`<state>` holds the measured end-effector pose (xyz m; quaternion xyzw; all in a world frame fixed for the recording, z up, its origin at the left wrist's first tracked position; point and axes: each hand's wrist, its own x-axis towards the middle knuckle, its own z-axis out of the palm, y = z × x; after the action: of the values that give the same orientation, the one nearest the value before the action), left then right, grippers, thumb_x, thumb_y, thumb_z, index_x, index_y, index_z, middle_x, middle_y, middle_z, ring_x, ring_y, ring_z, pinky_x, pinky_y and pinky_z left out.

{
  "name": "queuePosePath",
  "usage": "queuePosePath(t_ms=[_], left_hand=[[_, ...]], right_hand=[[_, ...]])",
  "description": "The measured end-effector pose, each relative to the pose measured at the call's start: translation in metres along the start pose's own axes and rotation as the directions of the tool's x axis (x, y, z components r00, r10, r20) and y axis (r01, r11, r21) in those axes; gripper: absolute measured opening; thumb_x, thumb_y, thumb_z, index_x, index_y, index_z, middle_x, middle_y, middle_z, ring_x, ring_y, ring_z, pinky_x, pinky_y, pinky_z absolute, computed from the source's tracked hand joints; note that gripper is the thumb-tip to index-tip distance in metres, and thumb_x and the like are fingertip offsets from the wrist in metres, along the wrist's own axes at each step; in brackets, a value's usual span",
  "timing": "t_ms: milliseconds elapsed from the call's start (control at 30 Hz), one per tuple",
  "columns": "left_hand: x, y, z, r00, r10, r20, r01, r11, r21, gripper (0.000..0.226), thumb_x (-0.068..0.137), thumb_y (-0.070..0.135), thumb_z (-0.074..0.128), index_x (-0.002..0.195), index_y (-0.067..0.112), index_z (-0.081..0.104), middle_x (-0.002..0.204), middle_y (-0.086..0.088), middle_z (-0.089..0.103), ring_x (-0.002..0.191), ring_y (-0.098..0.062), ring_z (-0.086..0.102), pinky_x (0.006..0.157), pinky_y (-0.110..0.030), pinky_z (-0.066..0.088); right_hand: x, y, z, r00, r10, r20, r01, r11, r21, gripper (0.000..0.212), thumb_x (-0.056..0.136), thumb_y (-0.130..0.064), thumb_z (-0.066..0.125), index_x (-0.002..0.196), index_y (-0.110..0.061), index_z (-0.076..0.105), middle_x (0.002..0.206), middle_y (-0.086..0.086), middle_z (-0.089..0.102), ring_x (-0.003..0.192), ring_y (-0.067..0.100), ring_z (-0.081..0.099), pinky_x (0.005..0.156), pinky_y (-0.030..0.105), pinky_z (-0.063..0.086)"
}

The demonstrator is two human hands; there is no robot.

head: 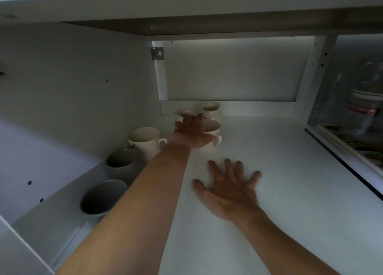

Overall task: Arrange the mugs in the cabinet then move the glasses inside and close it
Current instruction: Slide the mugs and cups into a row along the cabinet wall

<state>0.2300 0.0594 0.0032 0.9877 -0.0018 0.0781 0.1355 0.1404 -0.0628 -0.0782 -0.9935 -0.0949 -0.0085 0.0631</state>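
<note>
Inside the open cabinet, my left hand (192, 132) reaches over a cream mug (211, 133) at the back of the shelf (290, 171), fingers apparently curled on its rim, though the dim view hides the contact. My right hand (230, 188) lies flat, fingers spread, holding nothing. Two grey mugs (122, 162) and a larger cream mug (145, 139) line the left wall. The packed back cluster risks a knock; no glasses are visible.
</note>
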Motion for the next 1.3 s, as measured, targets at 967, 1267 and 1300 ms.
queuePosePath(t_ms=[967,1267,1300], left_hand=[[0.036,-0.079,-0.023,0.965,-0.261,-0.039,0.257,0.897,0.359,0.066,0.093,0.050,0.041,0.146,0.012,0.031,0.147,-0.016,0.039,0.139,-0.039,0.025,0.113,-0.050,0.014],[0.050,-0.084,-0.023,0.917,-0.399,-0.024,0.379,0.851,0.364,0.058,0.090,0.036,0.043,0.147,0.024,0.038,0.150,-0.007,0.036,0.143,-0.038,0.016,0.115,-0.048,0.010],[0.053,-0.082,-0.022,0.904,-0.426,-0.037,0.414,0.850,0.324,0.060,0.090,0.037,0.045,0.147,0.019,0.036,0.152,-0.009,0.034,0.144,-0.036,0.015,0.115,-0.047,0.010]], right_hand=[[0.016,0.002,-0.003,0.995,-0.025,0.095,0.024,1.000,0.017,0.085,0.084,-0.083,0.012,0.155,-0.039,-0.007,0.165,0.001,-0.016,0.149,0.024,-0.022,0.109,0.068,-0.017],[0.016,0.000,-0.003,0.998,-0.007,0.066,0.006,1.000,0.023,0.086,0.083,-0.083,0.011,0.155,-0.039,-0.005,0.166,0.000,-0.014,0.150,0.023,-0.020,0.109,0.068,-0.017],[0.017,-0.001,-0.002,0.998,-0.006,0.063,0.005,1.000,0.022,0.086,0.083,-0.083,0.011,0.155,-0.039,-0.005,0.166,0.000,-0.013,0.150,0.023,-0.019,0.109,0.068,-0.017]])
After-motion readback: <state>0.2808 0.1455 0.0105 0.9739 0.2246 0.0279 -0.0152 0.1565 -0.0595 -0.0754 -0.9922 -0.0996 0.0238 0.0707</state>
